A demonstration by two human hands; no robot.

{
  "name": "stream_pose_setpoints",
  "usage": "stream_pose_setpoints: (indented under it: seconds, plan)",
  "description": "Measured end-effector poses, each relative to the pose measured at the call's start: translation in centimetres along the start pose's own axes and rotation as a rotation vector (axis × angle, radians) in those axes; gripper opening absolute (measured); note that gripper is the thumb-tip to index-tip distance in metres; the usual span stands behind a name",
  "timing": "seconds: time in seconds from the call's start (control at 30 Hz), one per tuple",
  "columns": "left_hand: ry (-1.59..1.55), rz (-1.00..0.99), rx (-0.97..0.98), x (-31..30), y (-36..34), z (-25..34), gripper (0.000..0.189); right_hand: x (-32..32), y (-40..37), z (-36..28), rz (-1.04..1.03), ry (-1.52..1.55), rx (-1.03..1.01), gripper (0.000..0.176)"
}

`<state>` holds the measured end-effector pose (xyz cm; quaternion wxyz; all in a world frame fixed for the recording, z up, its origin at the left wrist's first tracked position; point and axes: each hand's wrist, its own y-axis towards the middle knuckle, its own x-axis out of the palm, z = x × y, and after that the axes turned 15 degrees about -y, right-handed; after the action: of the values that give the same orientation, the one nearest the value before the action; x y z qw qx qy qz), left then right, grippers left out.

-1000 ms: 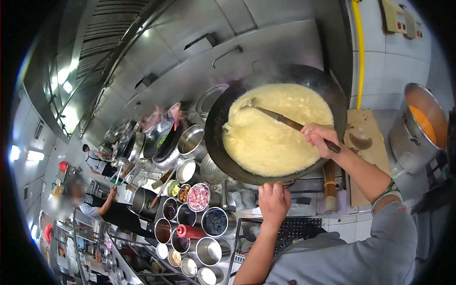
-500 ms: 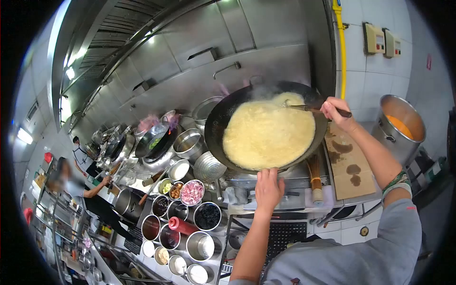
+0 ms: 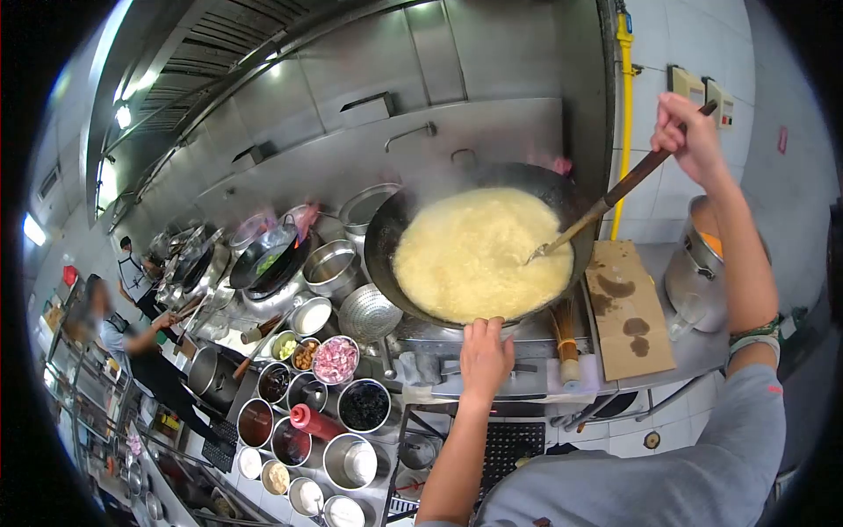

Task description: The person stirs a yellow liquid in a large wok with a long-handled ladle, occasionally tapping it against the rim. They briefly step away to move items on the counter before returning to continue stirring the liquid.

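Note:
A large dark wok [image 3: 384,255] stands on the stove, holding a pale yellow, steaming liquid [image 3: 479,255]. My right hand [image 3: 689,136] is raised at the upper right, closed around the dark wooden handle of a long wok ladle [image 3: 628,183]. The ladle slants down to the left; its head is sunk in the liquid near the right side, so its shape is hidden. At the wok's near rim, my left hand [image 3: 486,356] grips the edge, fingers toward the wok.
A perforated skimmer [image 3: 370,314] lies left of the wok. Several metal containers, a red squeeze bottle [image 3: 316,422] and a bowl of pink sliced food [image 3: 335,360] fill the left. A bamboo brush [image 3: 567,347], stained cardboard [image 3: 628,307] and tall pot [image 3: 694,272] are right. Two people stand far left.
My right hand has risen up and to the right, tilting the ladle steeply. The ladle's lower end has moved from the far side toward the near right of the liquid. My left hand stays at the rim.

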<state>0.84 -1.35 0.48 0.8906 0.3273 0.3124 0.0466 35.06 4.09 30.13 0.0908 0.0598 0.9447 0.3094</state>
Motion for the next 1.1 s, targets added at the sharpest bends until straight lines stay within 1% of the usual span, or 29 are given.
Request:
stream_pose_setpoints:
  seconds: [0.1, 0.2, 0.27, 0.37, 0.43, 0.6, 0.67, 0.87, 0.93, 0.97, 1.0, 1.07, 1.1]
  plan:
    - [-0.001, 0.002, 0.014, 0.5, 0.3, -0.4, 0.033, -1.2, 0.8, 1.2, 0.002, 0.144, 0.018, 0.031]
    - [-0.006, 0.017, 0.027, 0.9, 0.6, -0.7, 0.032, -0.8, 1.0, 4.6, 0.058, 0.238, -0.001, 0.031]
    - [0.000, 0.044, 0.063, 1.3, 0.8, -1.3, 0.030, 0.7, 0.6, 7.0, 0.104, 0.308, -0.007, 0.032]
    - [0.050, 0.028, 0.000, 1.8, 1.1, -1.4, 0.027, 2.8, 0.5, 11.4, 0.149, 0.414, -0.058, 0.032]
    - [0.083, 0.046, 0.012, 2.1, 1.2, -1.7, 0.026, 4.4, 0.3, 14.0, 0.147, 0.459, -0.078, 0.032]
    - [0.140, 0.055, 0.040, 2.7, 1.6, -2.4, 0.023, 9.2, -0.8, 18.4, 0.144, 0.557, -0.151, 0.031]
    - [0.157, 0.062, 0.039, 2.8, 1.6, -2.6, 0.022, 11.3, -1.7, 19.5, 0.218, 0.561, -0.143, 0.033]
    - [0.156, 0.094, 0.083, 3.3, 1.6, -3.3, 0.022, 16.5, -6.1, 22.0, 0.249, 0.482, -0.255, 0.032]
    - [0.149, 0.101, 0.086, 3.4, 1.6, -3.2, 0.022, 17.9, -7.9, 22.6, 0.178, 0.441, -0.324, 0.032]
    - [0.142, 0.099, 0.080, 3.3, 1.7, -3.0, 0.023, 18.4, -8.7, 24.0, 0.105, 0.429, -0.378, 0.032]
    - [0.133, 0.096, 0.076, 3.2, 1.7, -2.7, 0.024, 18.9, -9.3, 23.9, 0.047, 0.353, -0.424, 0.031]
    - [0.146, 0.079, 0.059, 3.2, 1.5, -2.8, 0.024, 19.2, -9.6, 23.8, -0.058, 0.096, -0.642, 0.024]
    - [0.153, 0.070, 0.053, 3.2, 1.4, -2.8, 0.024, 19.2, -9.3, 23.5, -0.110, 0.028, -0.668, 0.023]
